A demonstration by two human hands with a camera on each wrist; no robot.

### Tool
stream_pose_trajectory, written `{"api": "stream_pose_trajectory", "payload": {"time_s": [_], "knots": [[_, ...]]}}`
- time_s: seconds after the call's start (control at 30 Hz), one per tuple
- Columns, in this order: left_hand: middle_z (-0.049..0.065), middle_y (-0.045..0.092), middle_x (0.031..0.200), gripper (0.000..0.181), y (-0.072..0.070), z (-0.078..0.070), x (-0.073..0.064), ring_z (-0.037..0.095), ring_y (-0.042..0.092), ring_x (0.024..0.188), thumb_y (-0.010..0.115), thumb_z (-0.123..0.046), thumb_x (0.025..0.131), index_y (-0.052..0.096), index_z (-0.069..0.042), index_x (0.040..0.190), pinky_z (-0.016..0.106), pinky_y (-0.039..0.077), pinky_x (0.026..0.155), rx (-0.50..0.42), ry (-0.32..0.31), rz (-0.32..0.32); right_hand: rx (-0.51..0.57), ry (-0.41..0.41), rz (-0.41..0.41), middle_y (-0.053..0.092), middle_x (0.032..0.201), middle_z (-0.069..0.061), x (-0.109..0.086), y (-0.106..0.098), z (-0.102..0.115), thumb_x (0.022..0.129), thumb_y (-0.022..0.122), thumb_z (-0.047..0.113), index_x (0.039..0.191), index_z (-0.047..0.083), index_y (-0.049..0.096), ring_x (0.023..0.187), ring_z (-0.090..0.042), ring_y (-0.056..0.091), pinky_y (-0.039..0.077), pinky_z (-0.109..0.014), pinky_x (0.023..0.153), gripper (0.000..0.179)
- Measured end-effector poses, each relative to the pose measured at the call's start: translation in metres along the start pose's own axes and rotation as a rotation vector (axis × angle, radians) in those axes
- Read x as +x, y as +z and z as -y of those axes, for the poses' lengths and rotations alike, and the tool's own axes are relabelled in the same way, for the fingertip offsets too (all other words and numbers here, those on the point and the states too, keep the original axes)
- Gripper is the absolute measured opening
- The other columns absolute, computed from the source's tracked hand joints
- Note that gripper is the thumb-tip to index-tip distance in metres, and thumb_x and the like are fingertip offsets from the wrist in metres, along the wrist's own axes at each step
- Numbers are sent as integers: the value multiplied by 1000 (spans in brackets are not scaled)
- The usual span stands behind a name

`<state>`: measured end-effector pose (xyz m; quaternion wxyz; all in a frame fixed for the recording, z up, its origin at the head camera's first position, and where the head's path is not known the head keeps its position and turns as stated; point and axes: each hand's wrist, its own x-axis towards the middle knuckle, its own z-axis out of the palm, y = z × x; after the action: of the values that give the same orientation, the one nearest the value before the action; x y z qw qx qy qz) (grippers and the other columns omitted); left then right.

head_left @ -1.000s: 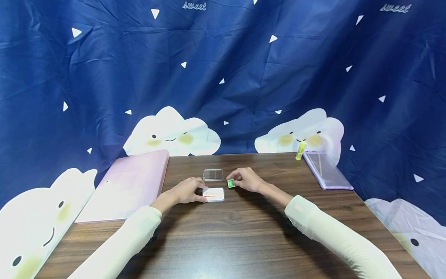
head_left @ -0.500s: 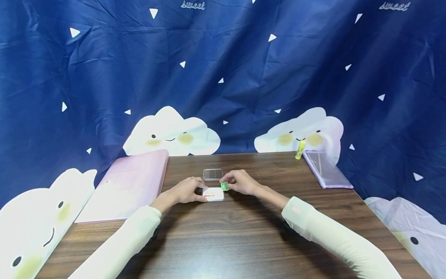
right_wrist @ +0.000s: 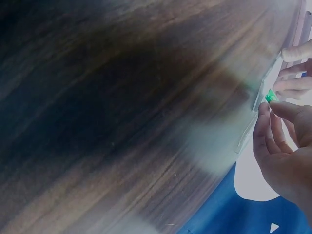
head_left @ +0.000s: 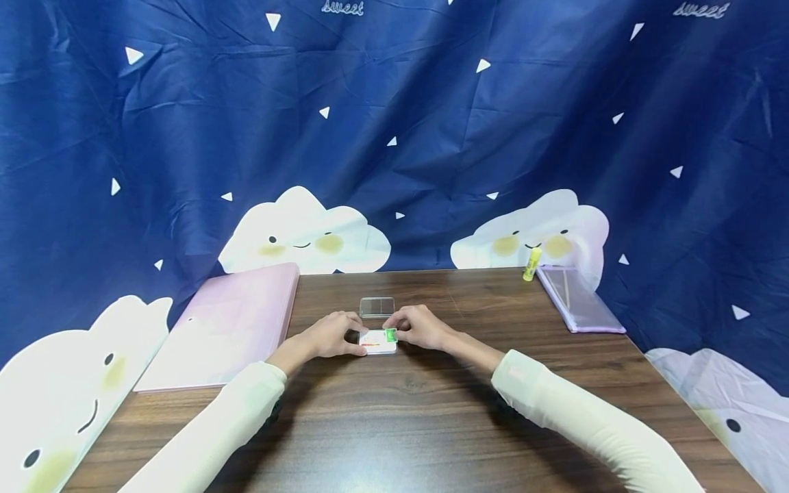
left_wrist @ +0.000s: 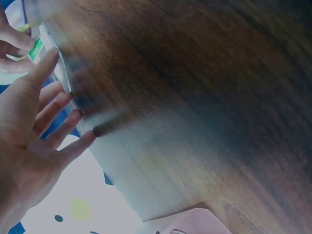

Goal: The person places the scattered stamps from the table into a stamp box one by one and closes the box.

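Note:
A flat white rectangular case (head_left: pixel 379 348) with a clear rim lies on the table, a red-orange mark on its face. My left hand (head_left: pixel 329 335) holds its left end, thumb at the near edge and fingers at the far one. Between thumb and fingertips, my right hand (head_left: pixel 424 327) pinches a small green square piece (head_left: pixel 391 335) with a pale border. That piece is over the case's right end; whether it touches the surface I cannot tell. Just behind lies a clear plastic cover (head_left: pixel 377 307). The right wrist view shows the green piece (right_wrist: pixel 270 96) at the fingertips.
On the left lies a large pink folder (head_left: pixel 228 329). A yellow glue stick (head_left: pixel 532 264) stands at the back right, beside a lilac-edged clear pouch (head_left: pixel 579 301). The brown wooden table (head_left: pixel 394 424) ends at a blue curtain (head_left: pixel 394 103).
My right hand has moved left with the green piece, from the table beside the white case to over its right end. The left hand has stayed in place on the case.

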<state>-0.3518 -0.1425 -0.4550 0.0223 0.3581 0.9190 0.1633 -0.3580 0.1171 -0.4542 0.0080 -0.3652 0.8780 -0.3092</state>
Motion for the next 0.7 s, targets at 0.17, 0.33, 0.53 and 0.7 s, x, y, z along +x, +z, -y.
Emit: {"api": "stream_pose_trajectory", "payload": {"time_s": [0.17, 0.33, 0.53, 0.7], "knots": [[9, 69, 125, 47, 1, 1, 0, 32, 64, 117, 84, -35, 89, 76, -5, 125, 49, 50, 102, -2, 8, -6, -44, -10, 12, 73, 105, -6, 0, 4, -1, 94, 74, 3, 112, 7, 79, 90, -15, 69, 56, -27, 78, 19], [9, 69, 124, 48, 1, 0, 0, 32, 64, 116, 83, -35, 89, 76, -5, 125, 49, 51, 101, 0, 10, -5, -54, -29, 18, 72, 102, -7, 0, 6, -1, 93, 74, 1, 112, 6, 78, 87, -13, 66, 55, -26, 75, 20], [9, 69, 123, 48, 0, 1, 0, 31, 64, 116, 83, -35, 89, 76, -5, 125, 48, 51, 101, 7, 14, -12, -73, -55, 16, 73, 100, -8, 2, 8, -1, 92, 74, 0, 111, 5, 78, 86, -20, 67, 53, -24, 74, 20], [9, 69, 123, 47, 1, 2, -1, 31, 64, 116, 83, -35, 88, 76, -5, 124, 47, 51, 102, 5, 21, -15, -78, -54, 21, 73, 99, -8, 3, 9, -2, 92, 74, 1, 110, 6, 78, 87, -22, 68, 53, -26, 75, 19]]}}
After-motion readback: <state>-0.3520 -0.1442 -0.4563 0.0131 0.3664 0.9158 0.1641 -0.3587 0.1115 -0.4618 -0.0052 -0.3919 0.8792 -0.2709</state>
